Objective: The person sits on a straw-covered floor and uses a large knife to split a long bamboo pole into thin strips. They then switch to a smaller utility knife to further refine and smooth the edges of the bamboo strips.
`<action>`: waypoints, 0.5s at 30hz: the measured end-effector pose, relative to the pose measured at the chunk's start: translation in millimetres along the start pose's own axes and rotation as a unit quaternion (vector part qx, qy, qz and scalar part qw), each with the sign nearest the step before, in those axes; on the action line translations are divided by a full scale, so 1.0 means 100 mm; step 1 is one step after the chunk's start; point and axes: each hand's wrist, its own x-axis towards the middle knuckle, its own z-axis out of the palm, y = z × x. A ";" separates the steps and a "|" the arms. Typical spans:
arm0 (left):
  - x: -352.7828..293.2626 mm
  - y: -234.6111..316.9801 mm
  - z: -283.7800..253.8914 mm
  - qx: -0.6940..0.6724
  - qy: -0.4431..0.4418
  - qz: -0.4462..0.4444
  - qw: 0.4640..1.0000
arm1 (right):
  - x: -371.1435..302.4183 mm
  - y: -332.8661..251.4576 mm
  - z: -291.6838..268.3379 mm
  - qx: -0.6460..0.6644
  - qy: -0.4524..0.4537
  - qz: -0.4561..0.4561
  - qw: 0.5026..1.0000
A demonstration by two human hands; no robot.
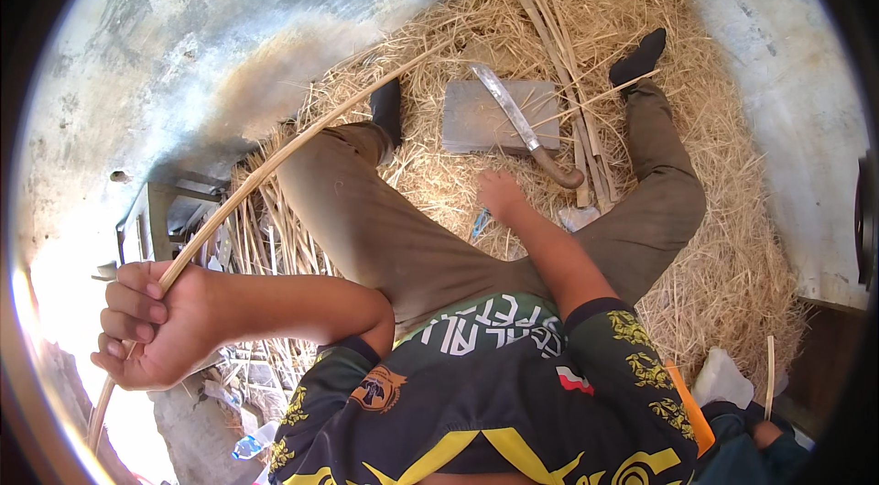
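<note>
My left hand (pixel 146 325) is closed around a long, pale bamboo strip (pixel 265 171). The strip slants up and right over my left leg, its far end reaching the straw, while the near end sticks out below my fist. Between my legs is my right hand (pixel 499 195), its back toward me and fingers curled in; what they hold, if anything, is hidden. Close beside it a small blue object (pixel 481 222) shows, too small to name. Just beyond, a machete (pixel 522 123) with a wooden handle lies across a flat grey block (pixel 467 123).
Fibre shavings (pixel 723 201) cover the floor. Long split strips (pixel 558 36) lie right of the block; more strips (pixel 275 238) are heaped beyond my left arm. Pale walls (pixel 229 54) stand on both sides. At lower right, another person's hand (pixel 767 433) is beside an upright stick (pixel 770 375).
</note>
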 end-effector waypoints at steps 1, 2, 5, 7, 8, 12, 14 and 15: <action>-0.03 -0.04 0.07 0.023 0.022 0.013 0.999 | 0.04 -0.01 0.07 -0.020 -0.028 0.011 0.999; -0.07 -0.09 0.15 0.045 0.040 0.021 0.998 | 0.08 -0.04 0.18 -0.037 -0.056 0.026 0.997; -0.15 -0.14 0.21 0.049 0.059 0.074 0.994 | 0.12 -0.07 0.16 -0.018 -0.148 0.088 0.985; -0.15 -0.16 0.21 0.049 0.063 0.098 0.992 | 0.13 -0.01 -0.14 0.010 -0.179 0.142 0.973; -0.15 -0.14 0.18 0.054 0.068 0.112 0.990 | 0.13 0.06 -0.50 0.018 -0.182 0.166 0.969; -0.12 -0.11 0.11 0.050 0.067 0.099 0.992 | -0.09 0.37 -1.73 0.054 -0.120 0.235 0.963; -0.10 -0.08 0.12 0.054 0.068 0.094 0.992 | -0.37 0.50 -2.13 0.177 0.028 0.227 0.957; -0.10 -0.07 0.11 0.052 0.069 0.084 0.993 | -0.49 0.56 -2.22 0.284 0.152 0.210 0.923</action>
